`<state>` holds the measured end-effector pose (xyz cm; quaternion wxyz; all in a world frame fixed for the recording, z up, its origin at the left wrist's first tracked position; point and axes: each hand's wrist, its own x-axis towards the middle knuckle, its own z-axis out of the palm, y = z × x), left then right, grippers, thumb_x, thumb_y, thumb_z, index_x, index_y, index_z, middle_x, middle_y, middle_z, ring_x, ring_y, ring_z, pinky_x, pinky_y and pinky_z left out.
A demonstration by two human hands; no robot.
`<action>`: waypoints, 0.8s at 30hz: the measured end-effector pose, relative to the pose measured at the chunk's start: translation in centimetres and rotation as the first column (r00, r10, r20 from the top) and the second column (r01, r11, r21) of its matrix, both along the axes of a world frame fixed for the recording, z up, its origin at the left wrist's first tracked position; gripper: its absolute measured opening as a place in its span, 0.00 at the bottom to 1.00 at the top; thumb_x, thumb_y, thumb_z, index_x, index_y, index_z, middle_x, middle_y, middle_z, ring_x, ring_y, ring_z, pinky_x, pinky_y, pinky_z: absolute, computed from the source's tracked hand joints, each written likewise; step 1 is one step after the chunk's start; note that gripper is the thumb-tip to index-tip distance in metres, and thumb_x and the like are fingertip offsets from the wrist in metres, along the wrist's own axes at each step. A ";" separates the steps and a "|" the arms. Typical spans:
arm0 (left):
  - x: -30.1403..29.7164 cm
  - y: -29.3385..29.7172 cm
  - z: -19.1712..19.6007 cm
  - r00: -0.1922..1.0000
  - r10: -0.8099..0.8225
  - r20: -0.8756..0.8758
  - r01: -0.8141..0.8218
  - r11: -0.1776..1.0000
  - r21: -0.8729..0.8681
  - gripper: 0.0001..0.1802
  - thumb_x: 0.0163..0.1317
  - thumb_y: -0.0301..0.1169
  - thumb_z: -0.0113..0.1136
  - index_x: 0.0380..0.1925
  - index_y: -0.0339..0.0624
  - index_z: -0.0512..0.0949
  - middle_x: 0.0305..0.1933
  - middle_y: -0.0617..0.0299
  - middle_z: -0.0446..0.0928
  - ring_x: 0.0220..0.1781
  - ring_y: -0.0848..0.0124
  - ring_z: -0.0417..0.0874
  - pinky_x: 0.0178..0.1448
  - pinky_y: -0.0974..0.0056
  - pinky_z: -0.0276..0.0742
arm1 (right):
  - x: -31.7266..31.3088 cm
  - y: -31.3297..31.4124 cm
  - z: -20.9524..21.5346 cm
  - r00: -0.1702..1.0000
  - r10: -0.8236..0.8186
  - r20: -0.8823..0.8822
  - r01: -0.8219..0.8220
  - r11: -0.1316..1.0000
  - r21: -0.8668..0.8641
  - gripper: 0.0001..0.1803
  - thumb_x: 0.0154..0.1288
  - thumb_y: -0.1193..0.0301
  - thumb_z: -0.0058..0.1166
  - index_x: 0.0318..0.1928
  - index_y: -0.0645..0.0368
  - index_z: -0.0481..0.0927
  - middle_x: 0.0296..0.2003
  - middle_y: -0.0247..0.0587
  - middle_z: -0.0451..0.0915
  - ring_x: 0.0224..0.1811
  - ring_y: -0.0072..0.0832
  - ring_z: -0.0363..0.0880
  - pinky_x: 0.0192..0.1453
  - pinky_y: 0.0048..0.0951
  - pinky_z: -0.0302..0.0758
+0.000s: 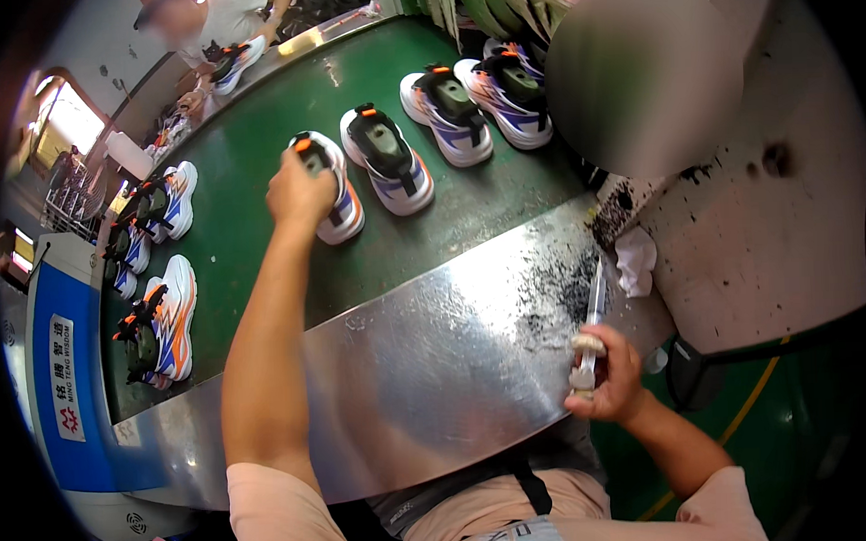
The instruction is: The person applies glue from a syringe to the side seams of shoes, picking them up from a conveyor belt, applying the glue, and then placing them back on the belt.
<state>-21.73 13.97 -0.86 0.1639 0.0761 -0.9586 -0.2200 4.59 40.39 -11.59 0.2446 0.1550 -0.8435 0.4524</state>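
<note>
While left hand [302, 191] grips thick-soled shoe [344, 214], right hand [620, 376]: tubular syringe [596, 298].

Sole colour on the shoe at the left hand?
The shoe has a white sole, best seen in the head view.

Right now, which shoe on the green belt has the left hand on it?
The leftmost shoe in the upright row across the belt's middle and right. The left hand grips it near its opening; the belt's other shoes are untouched.
</note>
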 end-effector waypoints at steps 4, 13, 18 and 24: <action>-2.1 -0.5 -0.9 1.000 -0.016 -0.025 0.027 0.833 0.553 0.35 0.45 0.30 0.64 0.56 0.37 0.63 0.40 0.54 0.77 0.41 0.69 0.79 0.44 0.65 0.76 | 0.6 -0.3 -0.1 0.996 0.022 -0.081 -0.012 0.992 0.122 0.44 0.42 0.44 0.63 0.48 0.69 0.66 0.28 0.41 0.73 0.25 0.26 0.73 0.28 0.23 0.71; 9.3 -14.2 -5.1 0.853 -0.098 -0.512 0.015 0.986 -0.165 0.25 0.46 0.28 0.64 0.45 0.30 0.70 0.43 0.52 0.74 0.47 0.55 0.74 0.53 0.60 0.68 | 3.4 2.7 -1.2 0.998 -0.059 -0.029 0.059 0.998 -0.006 0.44 0.41 0.44 0.63 0.47 0.68 0.65 0.28 0.40 0.70 0.23 0.27 0.71 0.27 0.24 0.70; 13.5 -24.7 -5.9 0.617 0.690 -0.378 -0.320 0.659 0.681 0.30 0.44 0.26 0.67 0.49 0.33 0.66 0.48 0.52 0.71 0.50 0.59 0.72 0.53 0.60 0.68 | 3.0 2.5 -1.3 0.999 -0.033 -0.006 0.033 0.999 -0.033 0.44 0.44 0.44 0.61 0.49 0.68 0.63 0.30 0.39 0.69 0.26 0.24 0.69 0.28 0.23 0.68; 9.7 -26.2 -9.3 0.666 0.720 -0.197 -0.311 0.507 0.804 0.49 0.27 0.25 0.73 0.56 0.32 0.59 0.53 0.51 0.68 0.51 0.61 0.73 0.56 0.64 0.68 | 1.3 1.8 -1.1 0.993 0.037 0.108 -0.026 0.994 -0.102 0.43 0.45 0.47 0.63 0.52 0.65 0.61 0.33 0.38 0.68 0.31 0.22 0.68 0.35 0.22 0.69</action>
